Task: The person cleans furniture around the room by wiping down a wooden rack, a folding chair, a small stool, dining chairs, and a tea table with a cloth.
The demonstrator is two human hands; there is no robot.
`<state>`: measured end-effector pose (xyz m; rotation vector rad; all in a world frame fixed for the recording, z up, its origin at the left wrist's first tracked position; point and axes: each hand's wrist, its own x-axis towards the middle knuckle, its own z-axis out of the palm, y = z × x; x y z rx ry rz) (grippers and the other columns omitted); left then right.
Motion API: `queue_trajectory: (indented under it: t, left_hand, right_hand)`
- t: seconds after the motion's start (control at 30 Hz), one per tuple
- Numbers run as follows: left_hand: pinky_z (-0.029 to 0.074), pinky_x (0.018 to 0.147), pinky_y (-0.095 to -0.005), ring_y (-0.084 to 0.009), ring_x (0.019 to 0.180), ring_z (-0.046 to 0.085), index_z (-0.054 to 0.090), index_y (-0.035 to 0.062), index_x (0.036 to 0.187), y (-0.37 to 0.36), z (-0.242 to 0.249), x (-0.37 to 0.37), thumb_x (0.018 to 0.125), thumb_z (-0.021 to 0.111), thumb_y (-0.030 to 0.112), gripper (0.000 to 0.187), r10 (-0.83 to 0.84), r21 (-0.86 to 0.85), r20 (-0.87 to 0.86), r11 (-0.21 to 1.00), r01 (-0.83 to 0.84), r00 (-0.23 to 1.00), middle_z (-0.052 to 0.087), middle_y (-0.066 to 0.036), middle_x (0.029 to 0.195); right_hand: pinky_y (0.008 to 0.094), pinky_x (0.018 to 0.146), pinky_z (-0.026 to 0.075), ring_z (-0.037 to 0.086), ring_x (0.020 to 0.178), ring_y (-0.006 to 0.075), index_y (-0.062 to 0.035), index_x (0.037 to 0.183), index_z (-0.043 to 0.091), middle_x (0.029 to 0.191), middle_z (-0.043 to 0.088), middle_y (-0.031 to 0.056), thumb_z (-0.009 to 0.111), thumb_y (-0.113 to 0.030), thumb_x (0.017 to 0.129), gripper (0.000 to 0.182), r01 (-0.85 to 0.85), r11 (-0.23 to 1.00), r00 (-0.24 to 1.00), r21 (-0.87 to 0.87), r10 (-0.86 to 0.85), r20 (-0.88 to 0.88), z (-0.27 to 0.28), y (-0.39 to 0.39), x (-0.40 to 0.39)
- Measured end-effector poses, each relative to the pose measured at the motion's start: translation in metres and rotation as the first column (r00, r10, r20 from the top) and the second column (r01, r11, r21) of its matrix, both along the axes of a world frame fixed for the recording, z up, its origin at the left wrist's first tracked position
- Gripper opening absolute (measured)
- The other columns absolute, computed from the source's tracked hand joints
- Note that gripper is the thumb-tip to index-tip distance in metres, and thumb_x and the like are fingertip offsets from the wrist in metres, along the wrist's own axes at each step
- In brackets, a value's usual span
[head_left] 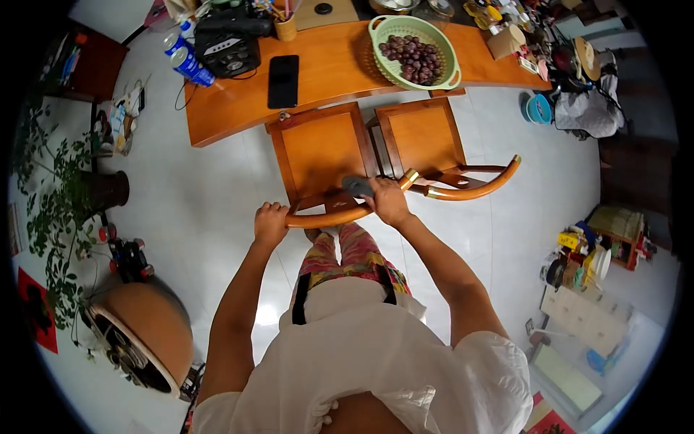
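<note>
Landmark: chair (320, 153), the one directly in front of the person. Its curved rail (325, 219) is on the side nearest the person. Left hand (271, 223): fingers curled over the rail's left end, gripping it. Right hand (388, 201): fingers closed around a dark grey cloth (356, 186), at the rail's right part; exact finger gap hidden. Second chair (419, 134) just right of the chair. Table (325, 69) beyond the chair, carrying black phone (283, 82) and, farther right, green basket (442, 37) of grapes (413, 59). Blue bucket (538, 109) well right of the chair.
</note>
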<state>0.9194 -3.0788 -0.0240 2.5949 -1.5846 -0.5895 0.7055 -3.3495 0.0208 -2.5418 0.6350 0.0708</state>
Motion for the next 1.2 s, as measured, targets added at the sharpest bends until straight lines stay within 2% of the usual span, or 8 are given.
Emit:
queue_trajectory:
  t: [0.13, 0.4, 0.5, 0.53, 0.63, 0.87, 0.93, 1.2]
  left_hand:
    - [0.042, 0.099, -0.0476, -0.0280, 0.104, 0.057, 0.067, 0.0125, 0.101, 0.001, 0.001, 0.004, 0.067, 0.079, 0.018, 0.036, -0.056, 0.012, -0.009, 0.998, 0.056, 0.998, 0.065, -0.006, 0.099]
    - [0.035, 0.107, -0.0521, -0.0321, 0.121, 0.054, 0.052, 0.0119, 0.135, -0.040, 0.003, -0.048, 0.074, 0.080, 0.029, 0.069, -0.184, -0.038, -0.263, 0.983, 0.181, 0.947, 0.061, -0.014, 0.124]
    - [0.044, 0.100, -0.0455, -0.0368, 0.114, 0.058, 0.053, 0.0084, 0.133, -0.069, 0.010, -0.072, 0.076, 0.080, 0.030, 0.067, -0.122, 0.009, -0.326, 0.991, 0.133, 0.937, 0.063, -0.018, 0.121]
    - [0.045, 0.098, -0.0456, -0.0372, 0.113, 0.058, 0.054, 0.0082, 0.132, -0.076, 0.013, -0.077, 0.076, 0.080, 0.030, 0.066, -0.108, 0.023, -0.331, 0.992, 0.122, 0.937, 0.064, -0.018, 0.119]
    - [0.048, 0.093, -0.0462, -0.0382, 0.109, 0.060, 0.057, 0.0075, 0.126, -0.092, 0.018, -0.089, 0.076, 0.080, 0.028, 0.059, -0.096, -0.013, -0.331, 0.995, 0.097, 0.939, 0.065, -0.018, 0.116]
    - [0.050, 0.080, -0.0474, -0.0382, 0.092, 0.062, 0.058, 0.0045, 0.106, -0.145, 0.002, -0.138, 0.073, 0.079, 0.017, 0.041, -0.067, -0.137, -0.181, 0.990, 0.042, 0.981, 0.065, -0.017, 0.096]
    - [0.050, 0.077, -0.0470, -0.0385, 0.089, 0.061, 0.056, 0.0042, 0.099, -0.160, 0.004, -0.146, 0.070, 0.077, 0.010, 0.036, -0.034, -0.131, -0.165, 0.991, 0.012, 0.986, 0.062, -0.017, 0.092]
    - [0.051, 0.072, -0.0484, -0.0378, 0.088, 0.060, 0.055, 0.0054, 0.094, -0.200, -0.007, -0.181, 0.066, 0.074, 0.011, 0.035, 0.028, -0.193, -0.096, 0.980, -0.047, 0.995, 0.060, -0.015, 0.089]
  right_hand:
    - [0.0454, 0.088, 0.047, 0.061, 0.099, 0.0444, 0.0012, 0.122, 0.055, 0.103, 0.064, 0.0265, 0.066, -0.015, 0.089, 0.037, 0.581, 0.795, 0.745, 0.178, -0.606, 0.279, 0.040, -0.007, -0.050]
    - [0.0384, 0.097, 0.043, 0.058, 0.109, 0.0336, 0.0046, 0.128, 0.054, 0.118, 0.063, 0.0216, 0.047, -0.033, 0.103, 0.045, 0.919, 0.183, -0.015, 0.350, -0.868, 0.496, 0.026, -0.058, -0.196]
    - [0.0400, 0.101, 0.042, 0.057, 0.115, 0.0403, 0.0113, 0.133, 0.048, 0.121, 0.059, 0.0310, 0.043, -0.043, 0.104, 0.062, 0.946, 0.040, -0.051, 0.321, -0.962, 0.269, -0.046, -0.091, -0.204]
    - [0.0446, 0.101, 0.042, 0.055, 0.115, 0.0447, 0.0014, 0.145, 0.040, 0.122, 0.056, 0.0336, 0.046, -0.044, 0.102, 0.063, 0.882, 0.116, 0.001, 0.456, -0.969, 0.245, -0.092, -0.106, -0.214]
    - [0.0513, 0.097, 0.044, 0.054, 0.113, 0.0498, -0.0266, 0.156, 0.021, 0.126, 0.051, 0.0332, 0.064, -0.037, 0.093, 0.078, 0.994, -0.022, -0.042, 0.112, -0.982, 0.186, -0.067, -0.128, -0.176]
    - [0.0419, 0.095, 0.049, 0.061, 0.110, 0.0322, -0.0051, 0.150, 0.030, 0.122, 0.061, 0.0185, 0.084, -0.016, 0.071, 0.097, 0.866, -0.156, -0.282, 0.475, -0.937, 0.205, -0.086, -0.244, -0.251]
    - [0.0400, 0.082, 0.054, 0.064, 0.093, 0.0272, -0.0014, 0.125, 0.053, 0.109, 0.064, 0.0139, 0.084, -0.011, 0.067, 0.067, 0.709, -0.138, -0.266, 0.691, -0.960, 0.082, -0.075, -0.283, -0.269]
    - [0.0376, 0.086, 0.052, 0.066, 0.091, 0.0283, 0.0023, 0.114, 0.060, 0.101, 0.067, 0.0148, 0.081, -0.017, 0.063, 0.058, 0.787, -0.104, -0.276, 0.608, -0.941, 0.197, -0.093, -0.356, -0.287]
